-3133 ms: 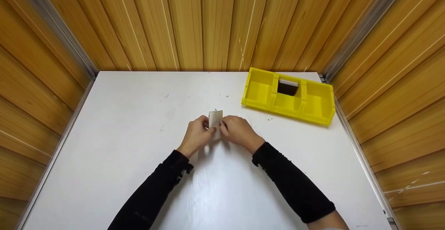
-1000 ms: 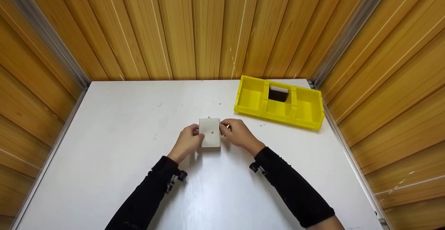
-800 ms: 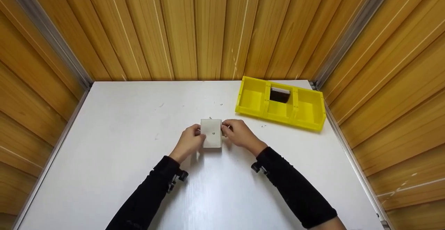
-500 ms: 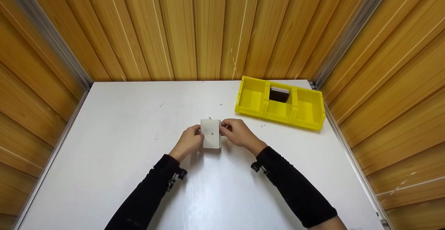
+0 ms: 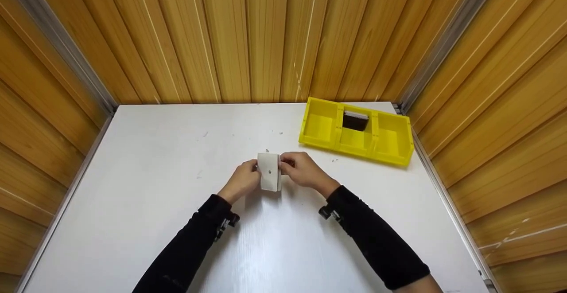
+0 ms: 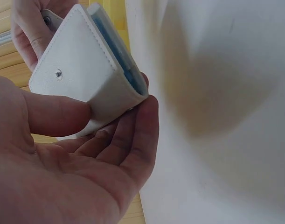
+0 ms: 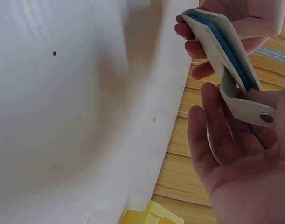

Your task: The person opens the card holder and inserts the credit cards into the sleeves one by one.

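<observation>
A white card holder (image 5: 268, 178) with stitched edges and a blue inside (image 7: 222, 45) is held above the table between both hands. My left hand (image 5: 242, 180) grips its left side, thumb on the front cover and fingers behind, as the left wrist view shows. A metal stud (image 6: 59, 74) sits on that cover. My right hand (image 5: 305, 169) holds the open side, its thumb by the blue inner edge and its fingers behind the closing strap (image 7: 245, 110). The strap hangs unfastened and bears a snap button (image 7: 266, 117).
On the white table (image 5: 177, 151), at the back right, stands a yellow three-part bin (image 5: 320, 124). A dark, white-edged block (image 5: 355, 120) leans in its middle compartment. Wood-patterned walls (image 5: 266, 40) enclose the back and both sides.
The card holder was seen narrow at first, then turned its broad front upward. In the last half second it has tilted again and looks narrower. Both hands keep their hold.
</observation>
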### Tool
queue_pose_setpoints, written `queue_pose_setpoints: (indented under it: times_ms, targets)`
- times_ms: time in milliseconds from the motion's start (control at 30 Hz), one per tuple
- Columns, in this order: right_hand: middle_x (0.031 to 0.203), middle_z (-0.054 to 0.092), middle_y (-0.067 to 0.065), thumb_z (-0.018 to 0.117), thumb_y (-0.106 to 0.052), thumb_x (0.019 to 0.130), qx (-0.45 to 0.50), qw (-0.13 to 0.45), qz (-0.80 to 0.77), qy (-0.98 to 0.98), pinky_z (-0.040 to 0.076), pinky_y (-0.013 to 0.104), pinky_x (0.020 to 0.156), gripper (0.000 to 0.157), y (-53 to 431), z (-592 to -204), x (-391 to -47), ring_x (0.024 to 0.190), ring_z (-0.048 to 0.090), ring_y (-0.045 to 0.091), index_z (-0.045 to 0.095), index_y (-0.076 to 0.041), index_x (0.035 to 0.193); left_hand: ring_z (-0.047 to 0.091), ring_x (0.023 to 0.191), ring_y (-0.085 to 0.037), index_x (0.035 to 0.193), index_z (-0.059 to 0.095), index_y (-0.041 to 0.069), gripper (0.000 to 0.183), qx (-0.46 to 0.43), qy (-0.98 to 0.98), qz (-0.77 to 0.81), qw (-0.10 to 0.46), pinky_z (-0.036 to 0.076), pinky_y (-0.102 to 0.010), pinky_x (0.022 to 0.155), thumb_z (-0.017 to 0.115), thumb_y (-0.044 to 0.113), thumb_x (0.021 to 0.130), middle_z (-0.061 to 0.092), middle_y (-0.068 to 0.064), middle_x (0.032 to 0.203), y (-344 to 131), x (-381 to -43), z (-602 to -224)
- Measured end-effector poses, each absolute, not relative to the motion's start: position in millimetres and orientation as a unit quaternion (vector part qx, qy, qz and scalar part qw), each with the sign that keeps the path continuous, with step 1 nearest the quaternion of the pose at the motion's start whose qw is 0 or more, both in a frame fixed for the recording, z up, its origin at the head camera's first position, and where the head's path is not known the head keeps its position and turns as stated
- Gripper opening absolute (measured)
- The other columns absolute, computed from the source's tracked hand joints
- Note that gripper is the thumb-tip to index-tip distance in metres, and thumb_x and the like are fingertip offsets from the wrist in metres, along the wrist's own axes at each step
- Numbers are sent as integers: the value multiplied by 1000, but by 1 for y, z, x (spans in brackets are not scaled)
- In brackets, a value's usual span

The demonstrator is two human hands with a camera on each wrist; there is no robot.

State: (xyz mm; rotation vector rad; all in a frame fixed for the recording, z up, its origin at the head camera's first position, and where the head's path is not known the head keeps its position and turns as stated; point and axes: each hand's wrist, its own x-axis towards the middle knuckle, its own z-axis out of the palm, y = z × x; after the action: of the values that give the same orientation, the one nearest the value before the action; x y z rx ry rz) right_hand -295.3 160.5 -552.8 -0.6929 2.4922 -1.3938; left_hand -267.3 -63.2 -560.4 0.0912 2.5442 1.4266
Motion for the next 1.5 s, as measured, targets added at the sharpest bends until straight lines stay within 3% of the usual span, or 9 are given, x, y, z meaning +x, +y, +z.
queue_pose_setpoints:
  times_ms: [300, 367, 433, 533, 600, 767, 1033, 1200, 1500]
  targets:
    - [108, 81, 12, 63, -13, 111, -252, 120, -455, 846, 64, 31, 88, 17, 163, -551, -295, 97, 76, 16, 76, -3, 106, 66, 140, -37, 149, 63, -2, 56, 34, 870, 470, 143, 51, -51, 119, 48, 10, 97, 70, -22, 147, -61, -267, -561]
    - [104, 79, 11, 63, -14, 111, -256, 123, -453, 845, 63, 31, 87, 17, 163, -550, -294, 95, 73, 15, 75, -4, 104, 70, 132, -33, 150, 64, 0, 56, 38, 871, 467, 147, 55, -48, 113, 47, 10, 97, 73, -19, 144, -61, -267, -562]
    - [100, 78, 9, 63, -14, 111, -258, 118, -449, 847, 61, 30, 86, 17, 164, -549, -294, 93, 71, 13, 74, -6, 102, 73, 112, -28, 148, 67, 1, 56, 45, 873, 463, 148, 58, -41, 97, 48, 9, 96, 78, -17, 131, -61, -267, -562]
    - [97, 77, 6, 63, -15, 109, -255, 104, -443, 853, 58, 28, 83, 16, 163, -549, -295, 89, 69, 11, 72, -7, 98, 66, 85, -21, 146, 69, 2, 55, 53, 871, 465, 148, 53, -32, 74, 49, 8, 95, 79, -13, 107, -63, -267, -562]
    - [94, 75, 3, 63, -16, 108, -251, 89, -437, 859, 56, 26, 80, 16, 162, -548, -294, 86, 66, 10, 70, -8, 96, 63, 77, -17, 146, 69, 2, 54, 56, 871, 465, 146, 48, -27, 68, 51, 8, 96, 77, -10, 97, -64, -267, -563]
    - [81, 65, -3, 66, -17, 103, -241, 56, -412, 877, 50, 25, 72, 17, 159, -546, -294, 76, 58, 9, 69, -8, 89, 63, 77, -14, 152, 63, 1, 54, 49, 879, 455, 132, 48, -26, 69, 52, 11, 101, 77, -8, 96, -69, -267, -564]
    - [72, 56, -8, 68, -18, 96, -217, 35, -369, 903, 42, 25, 65, 20, 159, -541, -295, 68, 50, 8, 63, -13, 77, 73, 92, -14, 150, 62, -5, 49, 35, 873, 472, 116, 57, -29, 84, 51, 9, 105, 83, -14, 117, -77, -268, -560]
    - [69, 53, -8, 70, -18, 94, -195, 30, -343, 918, 38, 25, 63, 23, 158, -536, -294, 67, 48, 9, 60, -16, 73, 76, 91, -17, 145, 67, -4, 43, 28, 864, 489, 113, 54, -23, 74, 52, 10, 107, 83, -15, 112, -83, -266, -559]
    - [66, 49, -7, 73, -18, 90, -157, 28, -310, 937, 35, 26, 59, 29, 152, -532, -295, 65, 47, 13, 56, -17, 67, 75, 81, -15, 123, 80, 1, 34, 15, 877, 470, 98, 54, -25, 73, 57, 23, 110, 84, -13, 101, -92, -267, -562]
